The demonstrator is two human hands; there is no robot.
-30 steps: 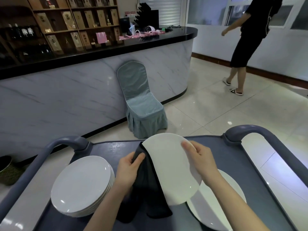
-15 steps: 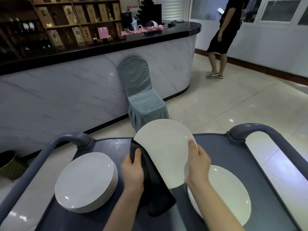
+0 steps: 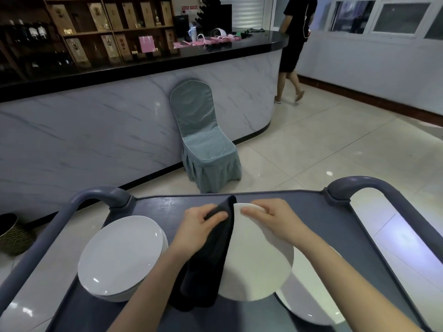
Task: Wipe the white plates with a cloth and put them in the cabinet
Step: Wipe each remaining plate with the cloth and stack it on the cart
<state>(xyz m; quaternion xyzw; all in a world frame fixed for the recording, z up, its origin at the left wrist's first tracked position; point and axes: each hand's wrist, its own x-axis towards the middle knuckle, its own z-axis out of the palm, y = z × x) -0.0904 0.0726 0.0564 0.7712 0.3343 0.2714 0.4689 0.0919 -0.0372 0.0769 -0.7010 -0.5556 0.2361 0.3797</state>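
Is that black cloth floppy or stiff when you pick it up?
Probably floppy: the black cloth sags in folds below the left hand gripping it. Likely light too, since one hand holds it up. It seems to bend easily, draped along the edge of the white plate.

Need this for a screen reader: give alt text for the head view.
A left hand grips a dark cloth against a white plate held at its rim by the right hand, above a grey cart. A plate stack sits left.
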